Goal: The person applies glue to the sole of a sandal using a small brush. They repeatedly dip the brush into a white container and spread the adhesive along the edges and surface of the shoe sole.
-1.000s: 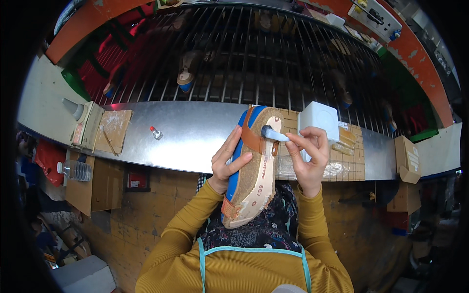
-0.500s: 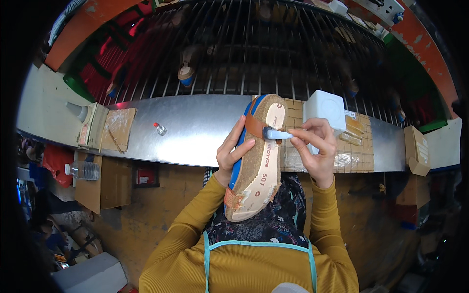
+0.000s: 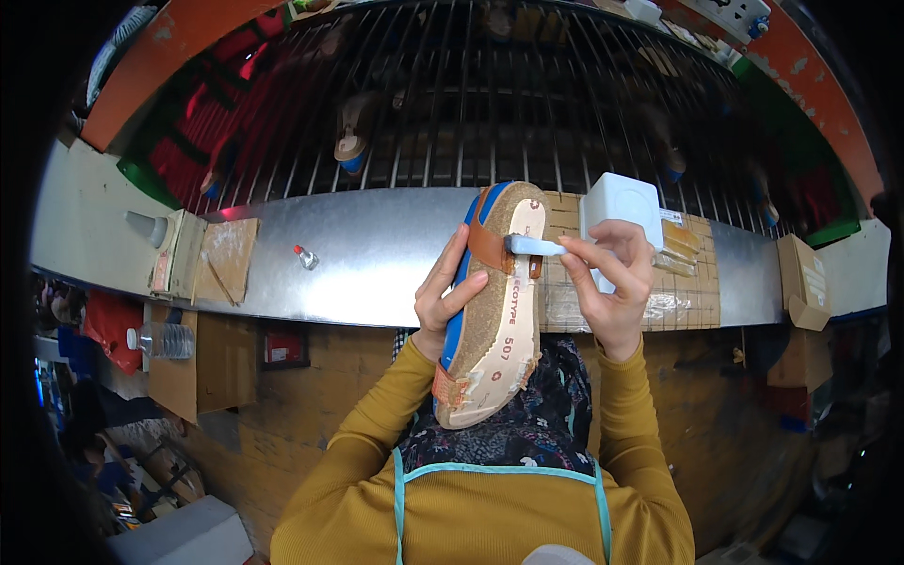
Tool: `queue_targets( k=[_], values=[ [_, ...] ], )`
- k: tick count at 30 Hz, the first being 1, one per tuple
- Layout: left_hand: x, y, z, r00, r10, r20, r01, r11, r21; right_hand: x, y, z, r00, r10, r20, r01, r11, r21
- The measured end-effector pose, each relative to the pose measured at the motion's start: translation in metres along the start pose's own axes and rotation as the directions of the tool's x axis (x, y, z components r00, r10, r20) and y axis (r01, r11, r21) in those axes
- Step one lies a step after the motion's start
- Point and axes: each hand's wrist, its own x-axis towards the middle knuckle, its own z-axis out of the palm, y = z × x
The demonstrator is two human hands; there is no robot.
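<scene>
My left hand grips an unfinished sandal by its left side, bottom face up. A blue last shows along its edge. The underside has a cork rim around a pale insole board, and a brown leather strap is folded over onto it. In my right hand, thumb and fingers pinch the pale handle of a small brush. Its dark bristles touch the folded strap end. Just behind the right hand stands a white square plastic container on the cardboard.
A metal ledge holds a small red-capped bottle. Beyond it runs a rack of metal rods with other shoes on it. Cardboard lies under the container. An open carton sits right; a clear bottle is at left.
The brush has shifted slightly left and up along the folded strap, with my right hand following. My left hand keeps its hold on the sandal, which has hardly moved.
</scene>
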Motion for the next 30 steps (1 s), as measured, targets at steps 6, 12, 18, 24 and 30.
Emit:
queue_targets(
  k=[6, 12, 18, 24, 30],
  values=[
    [0.0, 0.0, 0.0, 1.0, 0.009, -0.002, -0.009, 1.0, 0.022, -0.003, 0.0, -0.006, 0.997, 0.005, 0.074, -0.005, 1.0, 0.0],
    [0.0, -0.001, 0.001, 1.0, 0.002, -0.021, -0.002, 1.0, 0.017, -0.001, -0.006, -0.012, 0.989, -0.066, 0.131, 0.073, 0.996, -0.044],
    [0.0, -0.002, 0.005, 0.999, -0.022, -0.028, 0.02, 0.998, -0.064, 0.012, 0.001, -0.01, 0.999, 0.01, 0.047, -0.019, 0.981, 0.191],
    [-0.005, -0.016, -0.002, 0.998, 0.055, 0.037, -0.056, 0.998, 0.013, -0.01, -0.006, -0.007, 0.997, 0.056, 0.045, -0.055, 0.998, -0.017],
    [0.0, -0.012, -0.013, 0.997, 0.055, 0.055, -0.061, 0.991, 0.12, -0.035, -0.029, -0.004, 0.951, 0.246, 0.19, -0.294, 0.907, 0.3]
  ],
)
